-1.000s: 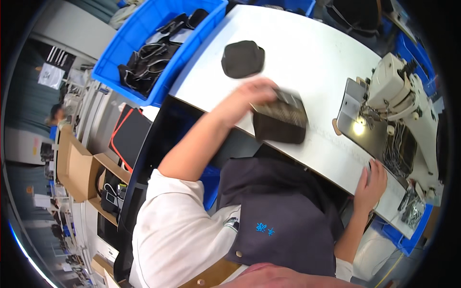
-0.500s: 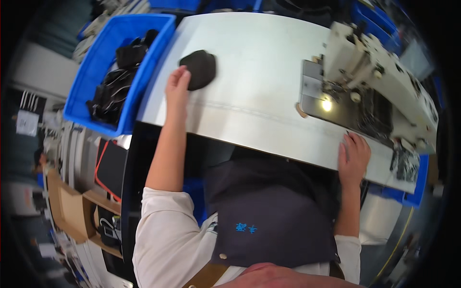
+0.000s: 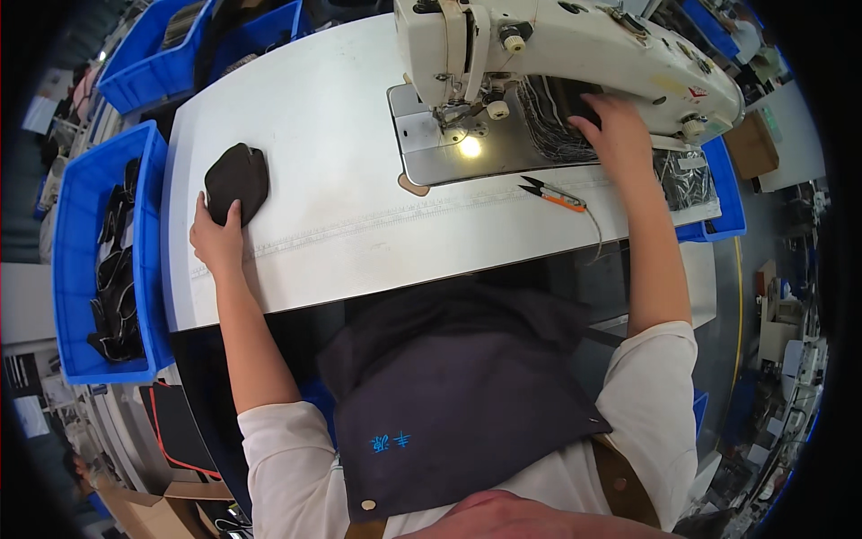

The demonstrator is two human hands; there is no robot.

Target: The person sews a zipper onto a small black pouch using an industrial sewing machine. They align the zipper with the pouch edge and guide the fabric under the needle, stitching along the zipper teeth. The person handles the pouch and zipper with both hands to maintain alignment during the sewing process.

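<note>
My left hand (image 3: pixel 216 237) is at a dark, rounded fabric piece (image 3: pixel 241 180) on the left of the white table. Its thumb lies on the near edge and its fingers reach along the left edge, gripping that corner. My right hand (image 3: pixel 618 135) reaches under the arm of a white sewing machine (image 3: pixel 575 49). Thumb and fingers close on a dark fabric piece (image 3: pixel 576 101) on a stack of similar dark pieces (image 3: pixel 545 126) on the metal bed. The fingertips are partly hidden. Thread snips (image 3: pixel 555 194) with an orange handle lie in front of the machine.
A measuring scale (image 3: pixel 359 219) runs along the near part of the white table (image 3: pixel 314 117). To the left stands a blue bin (image 3: pixel 153 269) with dark pieces. Another blue bin (image 3: pixel 148 81) is behind it. A clear plastic bag (image 3: pixel 685 180) lies at the right end.
My right hand has moved from the table's front edge to the stack under the machine arm, uncovering the snips. My left hand stays at the dark piece. The view has swung right.
</note>
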